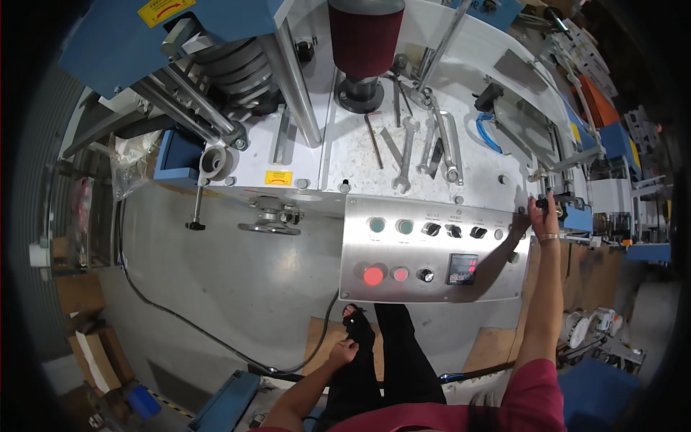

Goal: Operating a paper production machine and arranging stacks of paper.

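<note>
My right hand (pixel 541 210) reaches up to the right corner of the white machine top and is closed around a small black knob (pixel 543 204) beside a blue bracket (pixel 576 214). My left hand (pixel 343 353) hangs low by my thigh, fingers loosely curled, holding nothing. Between the two arms sits a steel control panel (pixel 497 277) with green and red push buttons, black rotary switches and a small digital display (pixel 461 268).
Several wrenches (pixel 407 153) lie on the white machine top (pixel 353 155) below a dark red roller (pixel 366 36). A handwheel (pixel 270 216) sticks out at the left. A black cable (pixel 180 317) runs across the grey floor. Cardboard pieces and a blue box lie near my feet.
</note>
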`<move>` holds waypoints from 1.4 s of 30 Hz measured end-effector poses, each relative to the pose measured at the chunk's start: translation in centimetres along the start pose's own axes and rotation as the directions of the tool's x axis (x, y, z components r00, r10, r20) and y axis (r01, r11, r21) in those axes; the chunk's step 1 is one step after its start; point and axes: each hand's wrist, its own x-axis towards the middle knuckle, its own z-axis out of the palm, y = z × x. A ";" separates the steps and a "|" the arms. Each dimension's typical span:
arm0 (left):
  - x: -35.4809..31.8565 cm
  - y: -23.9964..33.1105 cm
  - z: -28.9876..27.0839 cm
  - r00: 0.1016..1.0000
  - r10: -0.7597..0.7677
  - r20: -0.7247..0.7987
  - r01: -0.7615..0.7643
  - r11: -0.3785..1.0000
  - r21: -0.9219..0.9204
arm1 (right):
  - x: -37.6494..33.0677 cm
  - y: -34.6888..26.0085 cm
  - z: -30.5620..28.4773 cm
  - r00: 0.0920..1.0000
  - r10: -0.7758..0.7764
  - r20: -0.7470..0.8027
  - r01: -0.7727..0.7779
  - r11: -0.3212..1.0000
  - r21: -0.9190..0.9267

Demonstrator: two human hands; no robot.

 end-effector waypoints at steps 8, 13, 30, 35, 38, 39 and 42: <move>-0.3 0.4 -1.1 1.000 -0.012 0.026 0.013 0.999 -0.047 | -1.9 3.6 2.1 0.457 -0.825 0.333 0.348 -0.178 -0.920; -0.3 1.6 -1.8 0.999 -0.003 0.052 0.005 0.999 -0.041 | -0.3 2.4 -0.9 0.310 -0.791 0.528 0.337 -0.428 -0.839; -0.3 0.6 -1.3 0.996 -0.073 0.056 0.074 0.997 -0.025 | -2.5 3.4 2.2 0.584 -0.794 0.170 0.394 0.094 -0.914; -0.2 1.6 -1.9 0.975 -0.169 0.146 0.167 0.986 0.026 | -2.0 3.2 1.2 0.442 -0.839 0.316 0.398 -0.132 -0.908; -0.7 0.2 -1.3 0.995 -0.078 0.056 0.078 0.997 -0.009 | -0.5 2.3 -0.3 0.784 -0.619 -0.051 0.459 0.632 -0.624; -0.6 0.3 -1.3 0.995 -0.076 0.058 0.077 0.997 -0.013 | -1.4 1.7 0.6 0.883 -0.421 -0.208 0.321 0.865 -0.386; -0.3 0.5 -1.5 0.986 -0.136 0.098 0.139 0.990 -0.020 | 0.1 0.5 -0.7 0.994 -0.035 -0.104 0.032 0.999 -0.031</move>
